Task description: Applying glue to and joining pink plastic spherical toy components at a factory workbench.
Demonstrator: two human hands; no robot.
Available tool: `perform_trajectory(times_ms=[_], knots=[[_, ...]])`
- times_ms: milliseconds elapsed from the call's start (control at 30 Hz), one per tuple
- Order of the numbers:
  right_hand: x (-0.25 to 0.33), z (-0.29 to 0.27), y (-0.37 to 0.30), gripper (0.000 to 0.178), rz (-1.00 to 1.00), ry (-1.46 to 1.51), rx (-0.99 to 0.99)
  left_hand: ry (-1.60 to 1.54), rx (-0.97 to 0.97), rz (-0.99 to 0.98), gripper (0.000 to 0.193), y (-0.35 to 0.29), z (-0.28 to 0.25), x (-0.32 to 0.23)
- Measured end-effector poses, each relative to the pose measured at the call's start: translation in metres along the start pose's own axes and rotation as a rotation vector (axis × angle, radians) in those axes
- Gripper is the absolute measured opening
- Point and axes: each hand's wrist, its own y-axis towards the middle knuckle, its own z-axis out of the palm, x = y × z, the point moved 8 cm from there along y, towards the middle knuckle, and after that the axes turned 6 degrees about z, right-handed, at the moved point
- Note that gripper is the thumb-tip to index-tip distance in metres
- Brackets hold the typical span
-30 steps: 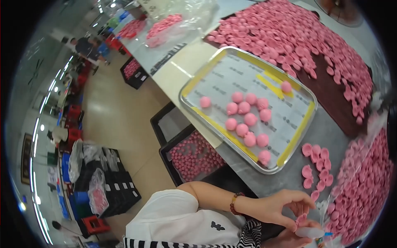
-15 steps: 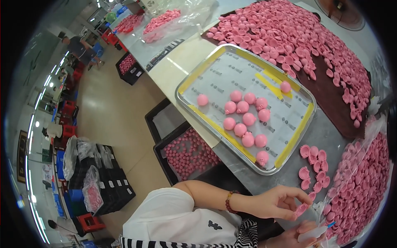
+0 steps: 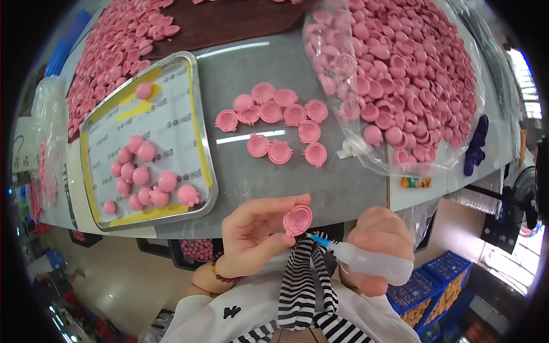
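Between the thumb and fingers of my left hand (image 3: 251, 237) is a small pink plastic half shell (image 3: 298, 220), its hollow side facing up. My right hand (image 3: 380, 237) is closed around a whitish squeeze bottle (image 3: 374, 262). The bottle's thin blue nozzle (image 3: 318, 240) points at the lower rim of the shell; whether it touches is too fine to tell. Ahead of my hands, several loose half shells (image 3: 271, 112) lie on the grey tabletop (image 3: 240, 177), mostly hollow side up. Closed pink balls (image 3: 167, 181) rest on the paper-lined metal tray (image 3: 207, 171) at the left.
A clear plastic bag (image 3: 360, 140) full of pink shells spreads over the right side. More shells (image 3: 123, 43) are heaped on a brown cloth (image 3: 229, 26) at the far left. Beside the bag are a small yellow-green tube (image 3: 416, 182) and a purple glove-like item (image 3: 476, 146). Blue crates (image 3: 449, 266) stand below right.
My view has swung to the right, so the tray now appears at the left. My left hand has brought the shell from beside the loose shells to the bottle's nozzle in front of me.
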Motion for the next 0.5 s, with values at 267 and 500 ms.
perform_trajectory(times_ms=[267, 500], knots=[[0.0013, 0.008, -0.0044, 0.049, 0.037, -0.042, 0.115, -0.048, -0.015, -0.007, 0.04, -0.0043, 0.0029, 0.0009], [-0.0011, 0.0042, -0.0049, 0.05, 0.099, 0.013, 0.039, -0.03, -0.01, -0.005, 0.04, -0.0039, 0.0039, 0.0004]])
